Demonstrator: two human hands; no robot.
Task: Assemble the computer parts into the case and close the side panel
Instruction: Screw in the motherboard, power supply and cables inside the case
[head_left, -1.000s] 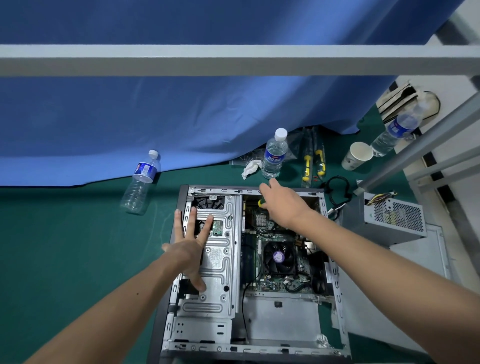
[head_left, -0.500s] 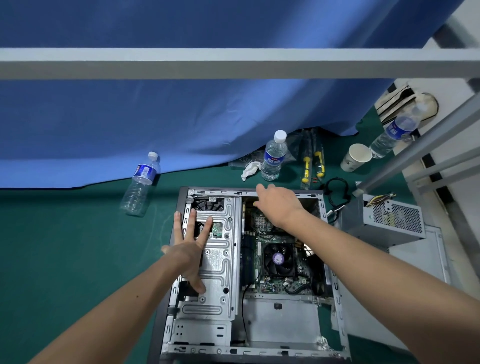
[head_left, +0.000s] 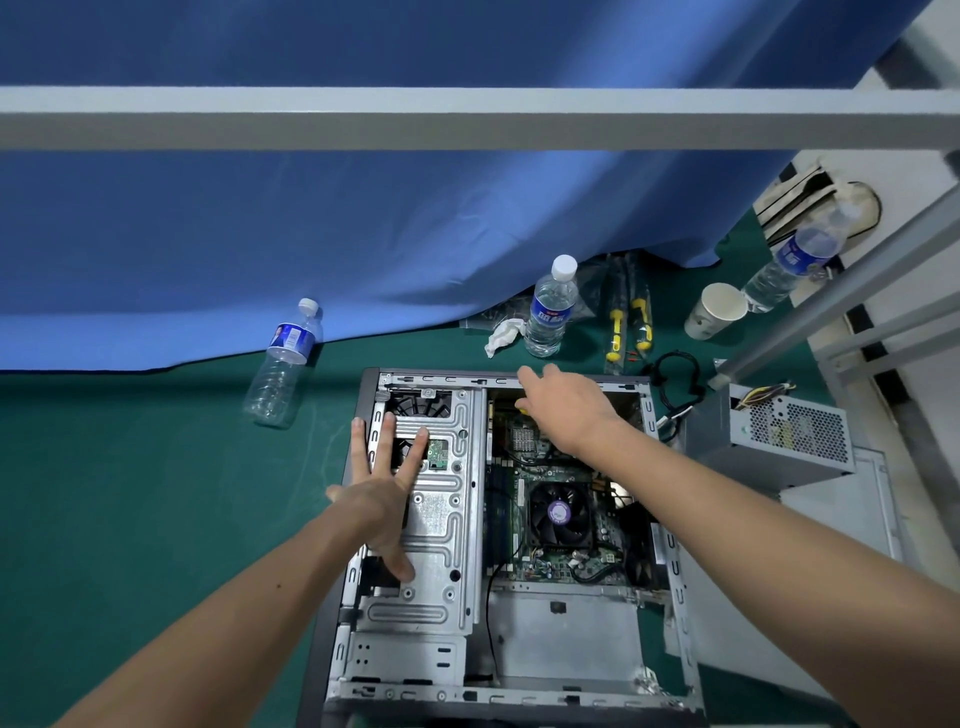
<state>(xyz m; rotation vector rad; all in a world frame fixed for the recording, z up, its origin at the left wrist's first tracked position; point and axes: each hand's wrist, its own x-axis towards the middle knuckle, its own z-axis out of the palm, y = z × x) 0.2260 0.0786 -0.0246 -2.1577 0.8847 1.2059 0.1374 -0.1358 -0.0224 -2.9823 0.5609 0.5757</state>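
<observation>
The computer case (head_left: 363, 525) lies open on its side on the green desk (head_left: 130, 519), filling the view from 6 o'clock up to the centre. It is stamped sheet metal, stiff and probably heavy, with thin folded rims that look sharp; I would take it by the outer frame, never by the parts inside.

At about 9 o'clock of the case, the left hand (head_left: 382, 501) lies flat on the ribbed silver drive cage (head_left: 441, 525), fingers spread wide and straight, steadying rather than gripping.

To the right, the green circuit board (head_left: 524, 519) with its round black fan (head_left: 560, 514) sits deep in the case. This is the fragile part: brittle, studded with small pieces, best held only by its edges.

Further on, at 12 o'clock of the case, the right hand (head_left: 569, 402) reaches over the far rim. A bit of yellow shows beneath it, but whether the fingers pinch anything I cannot tell.

At 3 o'clock outside the case stands the grey power supply (head_left: 789, 441), a boxy, perforated, dense-looking block with loose coloured wires; grasp it by its flat sides. It rests on a pale metal side panel (head_left: 862, 499), thin and likely to flex.

Beyond, near the blue curtain (head_left: 363, 234), are clear plastic bottles, a paper cup (head_left: 716, 310) and yellow-handled tools (head_left: 628, 325).
</observation>
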